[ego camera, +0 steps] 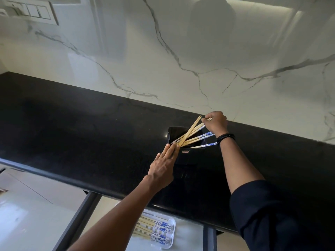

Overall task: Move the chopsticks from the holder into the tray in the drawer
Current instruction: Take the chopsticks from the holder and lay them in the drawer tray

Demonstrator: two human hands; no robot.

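Observation:
A black rectangular holder [183, 156] stands on the black countertop, with several bamboo chopsticks [192, 135] with blue-and-white ends fanned out of its top. My right hand [215, 122] pinches the upper end of a chopstick above the holder's far side. My left hand [162, 166] lies flat against the holder's left side, fingers straight and together. Below the counter edge, a white tray [170, 245] in the open drawer holds several more chopsticks [155, 230] lying side by side.
The black countertop [76, 127] runs along a white marble backsplash [181, 51]. A switch plate [30, 11] sits on the wall at the top left. The drawer's dark frame rails [79, 218] flank the tray.

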